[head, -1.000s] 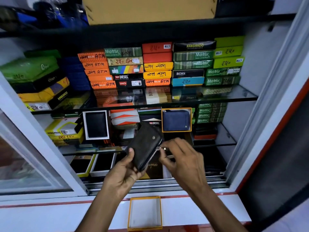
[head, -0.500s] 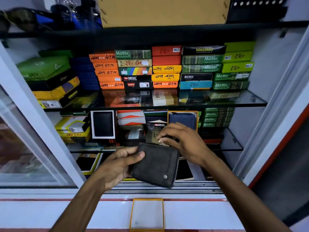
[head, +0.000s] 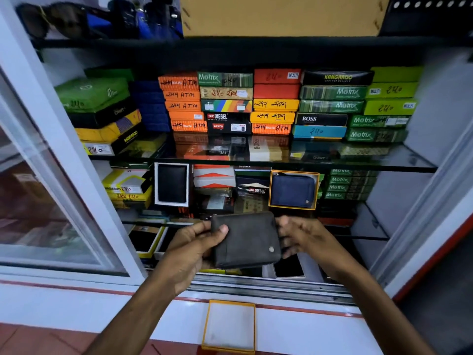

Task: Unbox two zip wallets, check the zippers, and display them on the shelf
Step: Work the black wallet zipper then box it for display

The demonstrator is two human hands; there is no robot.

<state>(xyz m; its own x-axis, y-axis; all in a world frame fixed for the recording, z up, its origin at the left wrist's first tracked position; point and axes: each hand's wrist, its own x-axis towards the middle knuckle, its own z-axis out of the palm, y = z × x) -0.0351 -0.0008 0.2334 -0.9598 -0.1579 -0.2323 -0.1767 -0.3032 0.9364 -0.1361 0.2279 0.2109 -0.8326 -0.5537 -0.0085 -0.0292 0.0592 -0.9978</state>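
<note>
The dark grey, flat, rectangular zip wallet is now lying level and face-up in front of the cabinet — half a second ago the right hand was pinching at its top edge. The left hand is gripping the left side, thumb pressed on top. The right hand's fingers are loosening, spread along the right edge. The zipper check looks finished — next comes the empty orange-rimmed box on the sill, or a shelf spot beside the blue zip wallet.

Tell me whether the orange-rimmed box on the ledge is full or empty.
Empty: the orange-rimmed box shows only its bare pale inside.
</note>
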